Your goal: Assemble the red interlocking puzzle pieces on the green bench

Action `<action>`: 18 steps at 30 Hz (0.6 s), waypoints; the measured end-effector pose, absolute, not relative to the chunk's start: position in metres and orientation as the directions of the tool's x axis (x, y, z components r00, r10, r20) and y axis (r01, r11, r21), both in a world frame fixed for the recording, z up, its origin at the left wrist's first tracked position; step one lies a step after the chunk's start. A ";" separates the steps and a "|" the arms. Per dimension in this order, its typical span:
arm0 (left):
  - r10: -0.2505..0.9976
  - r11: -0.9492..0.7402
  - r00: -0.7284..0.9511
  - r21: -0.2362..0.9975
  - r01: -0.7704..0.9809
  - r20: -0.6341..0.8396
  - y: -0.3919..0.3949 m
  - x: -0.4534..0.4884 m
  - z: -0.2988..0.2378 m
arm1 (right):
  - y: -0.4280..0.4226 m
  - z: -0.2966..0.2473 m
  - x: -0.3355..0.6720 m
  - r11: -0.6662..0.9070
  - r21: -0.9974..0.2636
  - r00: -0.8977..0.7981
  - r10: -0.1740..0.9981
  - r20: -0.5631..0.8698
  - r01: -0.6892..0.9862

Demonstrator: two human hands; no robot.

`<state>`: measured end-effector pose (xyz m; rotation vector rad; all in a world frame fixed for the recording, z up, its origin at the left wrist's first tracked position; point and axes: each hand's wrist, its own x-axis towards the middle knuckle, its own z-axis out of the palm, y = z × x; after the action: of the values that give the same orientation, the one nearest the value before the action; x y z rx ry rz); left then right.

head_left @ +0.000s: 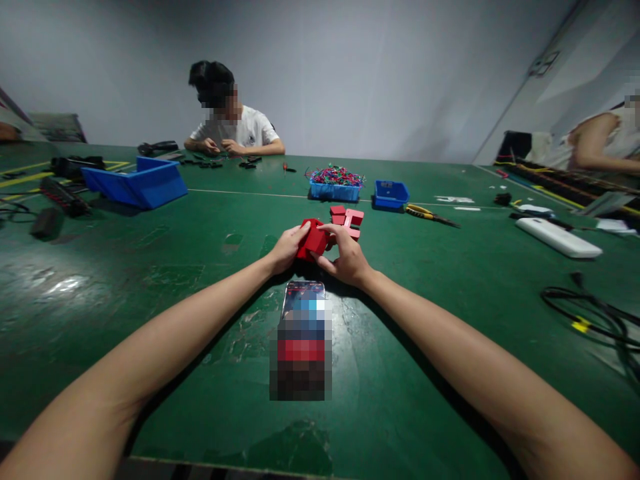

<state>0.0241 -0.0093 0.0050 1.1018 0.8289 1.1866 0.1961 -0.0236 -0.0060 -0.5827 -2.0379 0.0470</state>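
Risk, slip: the red block (314,240) is gripped only at its sides. If the pinch loosens, it would likely drop onto the phone (303,300), which lies flat just in front of the hands.
Risk, scatter: loose red pieces (347,219) lie just behind the block. A wide movement of the knuckles could knock them across the table (150,300).
Left hand (286,248): partly closed, with the fingers curled and the thumb on the block's left side, grasping it.
Right hand (347,257): partly closed, with the thumb and fingertips on the block's right side, grasping it.
Block position: between both hands near the table's middle, beyond the phone. Whether it rests on the surface cannot be told.
Background: a blue tray of wires (334,190) and a small blue bin (391,195) stand well apart, farther back.
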 end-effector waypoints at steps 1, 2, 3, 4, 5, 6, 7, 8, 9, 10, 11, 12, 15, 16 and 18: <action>0.978 0.018 0.205 0.955 -0.295 0.045 -0.009 0.024 0.005 | -0.023 -0.007 0.196 0.881 -0.276 -0.403 0.430 0.808 0.385; 0.979 0.027 0.202 0.952 -0.305 0.037 -0.008 0.023 0.005 | -0.023 -0.007 0.196 0.877 -0.284 -0.402 0.438 0.804 0.387; 0.979 0.035 0.200 0.948 -0.317 0.031 -0.008 0.023 0.005 | -0.023 -0.007 0.196 0.874 -0.291 -0.400 0.445 0.801 0.389; 0.979 0.041 0.200 0.944 -0.328 0.027 -0.008 0.022 0.005 | -0.023 -0.007 0.196 0.872 -0.296 -0.398 0.449 0.800 0.389; 0.979 0.045 0.200 0.941 -0.334 0.024 -0.008 0.022 0.005 | -0.023 -0.007 0.196 0.873 -0.297 -0.398 0.450 0.799 0.388; 0.980 0.044 0.199 0.941 -0.335 0.025 -0.008 0.022 0.005 | -0.023 -0.006 0.196 0.875 -0.295 -0.401 0.446 0.800 0.385; 0.980 0.037 0.195 0.943 -0.330 0.030 -0.008 0.022 0.006 | -0.023 -0.006 0.196 0.878 -0.288 -0.406 0.440 0.801 0.382; 0.981 0.025 0.189 0.947 -0.321 0.038 -0.009 0.022 0.006 | -0.023 -0.005 0.196 0.883 -0.276 -0.414 0.429 0.803 0.380; 0.982 0.012 0.181 0.950 -0.312 0.047 -0.009 0.023 0.007 | -0.023 -0.004 0.197 0.888 -0.261 -0.423 0.417 0.804 0.379; 0.983 0.002 0.177 0.953 -0.303 0.055 -0.009 0.023 0.007 | -0.023 -0.003 0.197 0.892 -0.246 -0.433 0.405 0.805 0.378; 0.983 -0.008 0.174 0.955 -0.295 0.062 -0.010 0.024 0.007 | -0.023 -0.002 0.197 0.897 -0.232 -0.441 0.394 0.807 0.378; 0.983 -0.015 0.172 0.957 -0.290 0.067 -0.010 0.024 0.007 | -0.023 -0.001 0.197 0.900 -0.219 -0.446 0.383 0.809 0.377; 0.984 -0.041 0.154 0.961 -0.274 0.085 -0.010 0.025 0.007 | -0.022 0.000 0.199 0.903 -0.201 -0.453 0.371 0.811 0.379; 0.985 -0.051 0.147 0.962 -0.268 0.092 -0.009 0.025 0.006 | -0.022 0.001 0.199 0.903 -0.200 -0.457 0.371 0.808 0.380; 0.985 -0.064 0.140 0.964 -0.259 0.103 -0.009 0.025 0.005 | -0.021 0.002 0.200 0.901 -0.206 -0.471 0.381 0.796 0.381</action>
<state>0.0252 -0.0089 0.0053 1.1463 0.8692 1.2666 0.2002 -0.0212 0.0017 -0.5459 -2.1073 0.0002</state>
